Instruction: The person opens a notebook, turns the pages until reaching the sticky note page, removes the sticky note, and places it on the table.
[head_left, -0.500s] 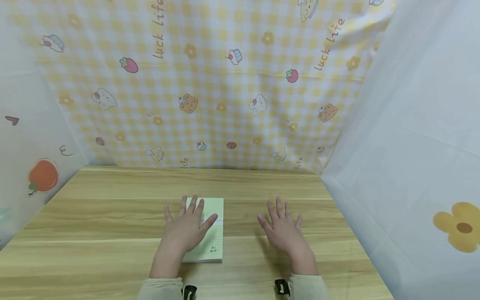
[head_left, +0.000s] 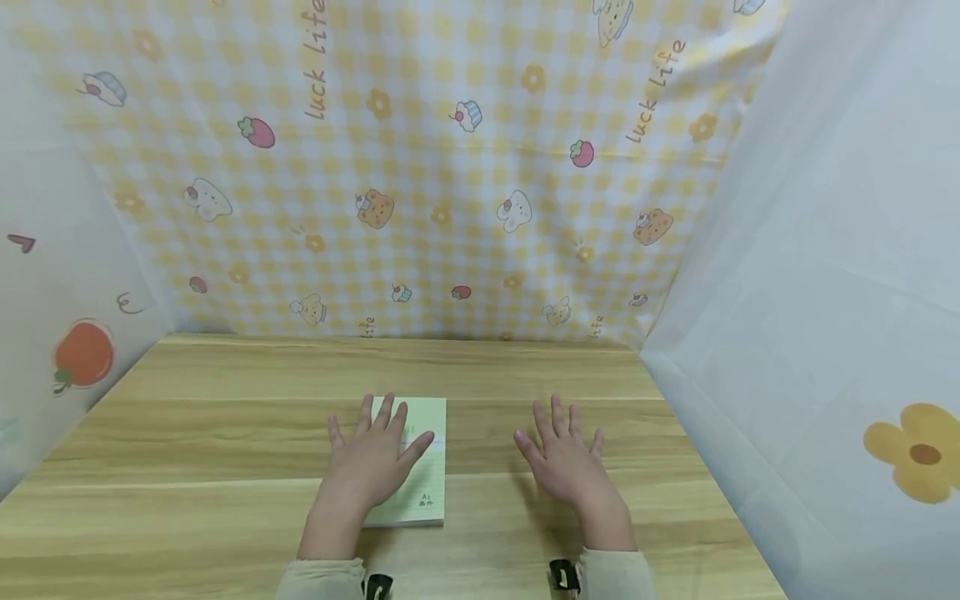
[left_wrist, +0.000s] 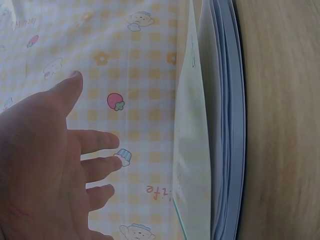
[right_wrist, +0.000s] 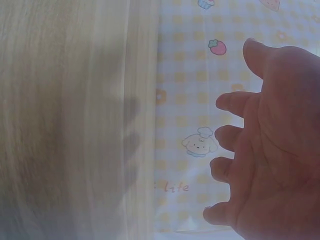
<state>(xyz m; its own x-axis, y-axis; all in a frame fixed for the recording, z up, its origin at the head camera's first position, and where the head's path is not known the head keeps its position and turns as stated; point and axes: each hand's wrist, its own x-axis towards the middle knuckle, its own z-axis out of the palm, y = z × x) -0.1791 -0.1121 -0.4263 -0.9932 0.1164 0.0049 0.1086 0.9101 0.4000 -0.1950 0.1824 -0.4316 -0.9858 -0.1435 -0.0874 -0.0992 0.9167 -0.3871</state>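
A pale green notepad (head_left: 423, 471) with small dark print lies on the wooden table, left of the middle. My left hand (head_left: 367, 467) hovers over its left part with the fingers spread, covering much of the cover. In the left wrist view a gap shows between that palm (left_wrist: 37, 160) and the pad's thick stack of pages (left_wrist: 225, 125). To the right of the notepad, my right hand (head_left: 570, 467) is held above bare wood, fingers spread and holding nothing. Its palm (right_wrist: 280, 145) faces the table in the right wrist view, and a shadow of the fingers falls on the wood.
The wooden table (head_left: 225, 433) ends at a yellow checked cloth (head_left: 420, 167) hung behind it. White sheets (head_left: 832, 250) close off both sides. A pale sleeve (head_left: 322, 579) and a black strap (head_left: 378, 586) show at the left wrist, with the same at the right.
Both hands keep their spread pose above the table, and the notepad stays where it was. Only the head view has shifted very slightly.
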